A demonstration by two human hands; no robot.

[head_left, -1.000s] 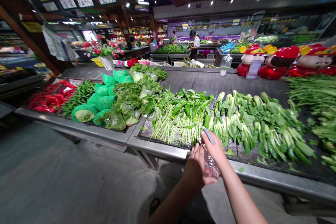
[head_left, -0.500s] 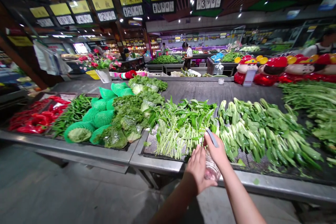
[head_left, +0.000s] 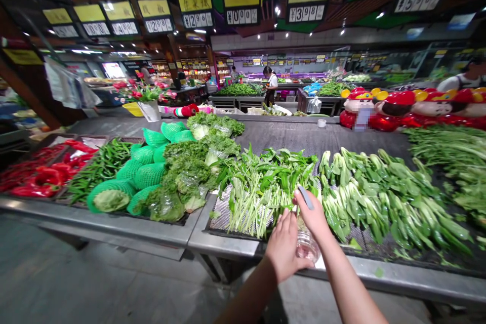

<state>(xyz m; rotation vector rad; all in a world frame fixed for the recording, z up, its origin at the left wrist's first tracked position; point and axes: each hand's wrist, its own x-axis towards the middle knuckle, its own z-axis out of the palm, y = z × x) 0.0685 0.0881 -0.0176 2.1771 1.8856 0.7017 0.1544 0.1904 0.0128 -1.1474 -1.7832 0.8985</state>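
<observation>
In front of the metal stall edge, my left hand (head_left: 284,250) is wrapped along the left side of a clear round container (head_left: 307,249), its thumb beneath it. The container is see-through with something pinkish near its bottom; its exact kind is unclear. Just above, my right hand (head_left: 314,216) is closed on a narrow grey strip-like handle (head_left: 306,197); what it belongs to is hidden by the fingers. Both hands are close together over the front of a mesh tray, beside a pile of long-stemmed leafy greens (head_left: 261,187) and bunches of green-leaved bok choy (head_left: 375,197).
Left along the stall lie lettuces (head_left: 201,162), green-netted heads (head_left: 150,174), green peppers (head_left: 102,164) and red peppers (head_left: 49,177). A metal rim (head_left: 228,245) runs along the front. Red figurines (head_left: 391,109) and a flower pot (head_left: 150,110) stand behind; a person (head_left: 270,83) is further back.
The clear container has tilted, so its round rim shows more. Both hands keep nearly the same place and grip, while the stall shifts slightly downward in view.
</observation>
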